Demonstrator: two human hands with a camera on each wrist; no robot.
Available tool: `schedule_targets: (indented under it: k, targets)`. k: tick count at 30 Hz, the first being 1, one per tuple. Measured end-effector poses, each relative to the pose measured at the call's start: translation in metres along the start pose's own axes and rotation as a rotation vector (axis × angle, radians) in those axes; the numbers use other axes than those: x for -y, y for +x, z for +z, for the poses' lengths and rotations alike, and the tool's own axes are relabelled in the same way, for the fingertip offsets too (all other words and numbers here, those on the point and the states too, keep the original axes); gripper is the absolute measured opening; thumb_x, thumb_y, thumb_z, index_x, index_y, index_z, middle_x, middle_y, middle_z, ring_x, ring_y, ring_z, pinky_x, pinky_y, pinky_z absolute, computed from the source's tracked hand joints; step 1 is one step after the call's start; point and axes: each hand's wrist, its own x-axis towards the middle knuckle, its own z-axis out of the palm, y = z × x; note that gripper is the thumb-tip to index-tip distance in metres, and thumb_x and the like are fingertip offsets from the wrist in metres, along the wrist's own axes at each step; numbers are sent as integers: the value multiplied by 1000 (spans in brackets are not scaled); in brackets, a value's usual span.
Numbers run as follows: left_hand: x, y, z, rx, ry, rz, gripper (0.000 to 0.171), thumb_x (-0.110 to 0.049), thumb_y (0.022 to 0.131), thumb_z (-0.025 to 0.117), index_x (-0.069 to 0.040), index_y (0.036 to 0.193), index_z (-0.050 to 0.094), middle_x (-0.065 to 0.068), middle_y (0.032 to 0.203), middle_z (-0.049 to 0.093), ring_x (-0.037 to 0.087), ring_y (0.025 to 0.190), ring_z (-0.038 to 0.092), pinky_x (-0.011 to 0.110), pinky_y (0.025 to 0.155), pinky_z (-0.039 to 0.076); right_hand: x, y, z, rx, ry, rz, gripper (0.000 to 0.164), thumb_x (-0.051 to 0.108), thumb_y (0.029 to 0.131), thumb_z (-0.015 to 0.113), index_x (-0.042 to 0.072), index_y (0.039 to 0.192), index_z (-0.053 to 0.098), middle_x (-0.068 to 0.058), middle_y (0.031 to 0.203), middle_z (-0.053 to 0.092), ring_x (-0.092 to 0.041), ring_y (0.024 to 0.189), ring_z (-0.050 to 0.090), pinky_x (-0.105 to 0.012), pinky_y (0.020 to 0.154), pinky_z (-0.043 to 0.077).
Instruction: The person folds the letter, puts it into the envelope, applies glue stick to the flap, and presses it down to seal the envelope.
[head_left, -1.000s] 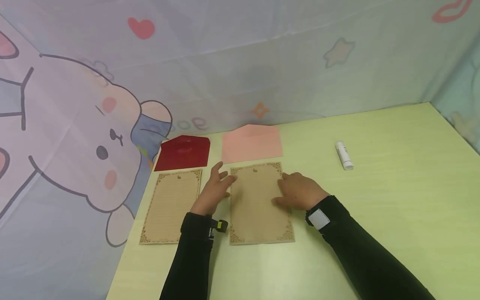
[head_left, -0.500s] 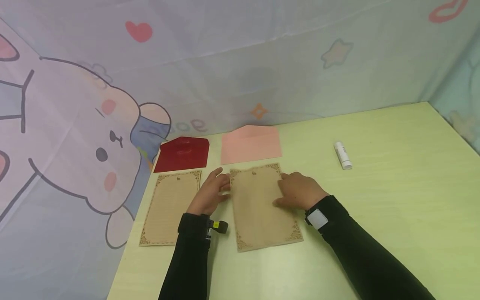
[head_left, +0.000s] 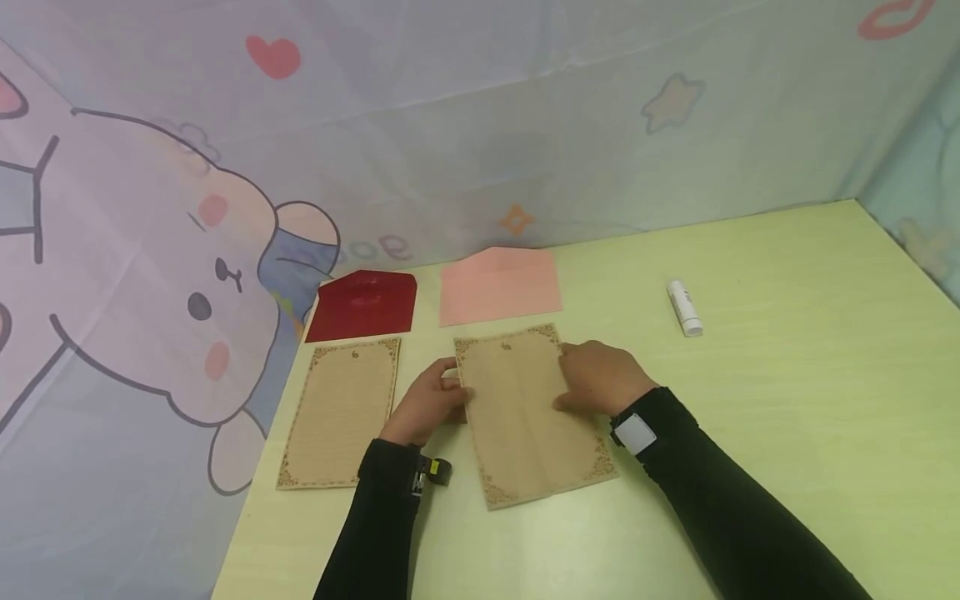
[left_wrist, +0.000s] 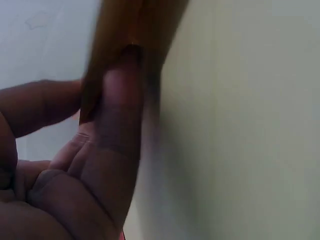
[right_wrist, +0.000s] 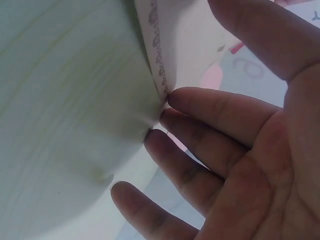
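A tan sheet of letter paper with an ornate brown border lies at an angle in the middle of the table. At its left edge my left hand pinches it, thumb on top and fingers beneath. The left wrist view shows the raised paper edge between thumb and fingers. My right hand is at the sheet's upper right edge. Its fingers are nearly straight in the right wrist view, with fingertips right at the bordered edge and the thumb over the paper.
A second bordered sheet lies to the left. Behind the sheets are a dark red envelope and a pink envelope, flaps toward the printed cloth backdrop. A white glue stick lies at the right on the table.
The middle sheet has turned, its lower end swinging to the right. My left hand has come nearer and now pinches its left edge; the right hand has stayed almost in place.
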Motion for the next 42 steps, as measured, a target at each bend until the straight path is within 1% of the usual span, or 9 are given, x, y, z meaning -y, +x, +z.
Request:
schedule_targets:
  k: [6, 9, 13, 15, 22, 24, 31, 38, 42]
  targets:
    - [-3, 3, 4, -77, -6, 37, 61, 0, 111, 63, 0, 169, 44, 23, 126, 82, 12, 88, 78, 27, 75, 64, -16, 2, -4, 4, 139, -34, 40, 42, 100, 85, 5, 100, 70, -5, 91, 65, -21, 82, 60, -38, 70, 53]
    - [-5, 4, 3, -84, -56, 62, 61, 0, 111, 63, -3, 169, 44, 26, 132, 81, 14, 91, 80, 28, 77, 66, -26, -2, -6, -35, 258, -28, 48, 41, 105, 79, 0, 128, 73, -15, 112, 78, -31, 106, 75, -47, 92, 63]
    - [-11, 3, 3, -66, -141, 86, 60, -2, 112, 64, -7, 169, 45, 19, 128, 83, 14, 93, 81, 29, 79, 67, -38, -11, -10, -81, 471, 24, 87, 47, 110, 72, -2, 173, 39, -30, 157, 67, -47, 147, 67, -63, 121, 56]
    - [-16, 2, 4, -39, -180, 101, 60, -4, 113, 65, -9, 169, 45, 11, 122, 84, 12, 94, 80, 29, 82, 67, -43, -13, -11, -78, 629, 44, 88, 49, 112, 69, 2, 177, 32, -30, 158, 67, -44, 142, 71, -59, 116, 60]
    - [-29, 7, 21, 1, -247, 146, 54, -8, 115, 65, -8, 166, 50, 1, 114, 82, 11, 97, 77, 28, 84, 67, -54, -20, -6, -82, 1149, 100, 48, 31, 116, 68, -4, 149, 64, 5, 89, 74, -10, 84, 71, -28, 77, 62]
    - [-30, 9, 28, -16, -247, 140, 51, -10, 115, 66, -6, 164, 53, 3, 116, 82, 11, 97, 77, 27, 82, 67, -56, -23, -3, -109, 1218, 124, 48, 28, 117, 66, -7, 151, 64, 4, 97, 81, -10, 89, 77, -29, 80, 66]
    - [-21, 13, 44, -21, -171, 135, 18, -12, 110, 73, -1, 124, 76, -5, 92, 80, 9, 90, 74, 28, 75, 67, -62, -33, 7, -195, 1262, 204, 48, 27, 116, 68, -8, 149, 65, 7, 101, 83, -6, 90, 79, -27, 79, 67]
    - [-15, 10, 43, -45, -180, 149, 10, -12, 110, 74, -3, 115, 75, -5, 92, 79, 10, 90, 71, 29, 74, 66, -67, -39, 13, -227, 1272, 216, 33, 28, 112, 76, 8, 88, 66, 9, 78, 58, -8, 75, 58, -23, 69, 54]
    - [-14, 6, 41, -55, -179, 137, 14, -11, 110, 74, -1, 119, 76, -1, 99, 84, 11, 89, 76, 30, 71, 67, -70, -40, 15, -222, 1265, 211, 27, 28, 113, 75, 1, 109, 78, 9, 93, 67, -8, 85, 65, -25, 77, 63]
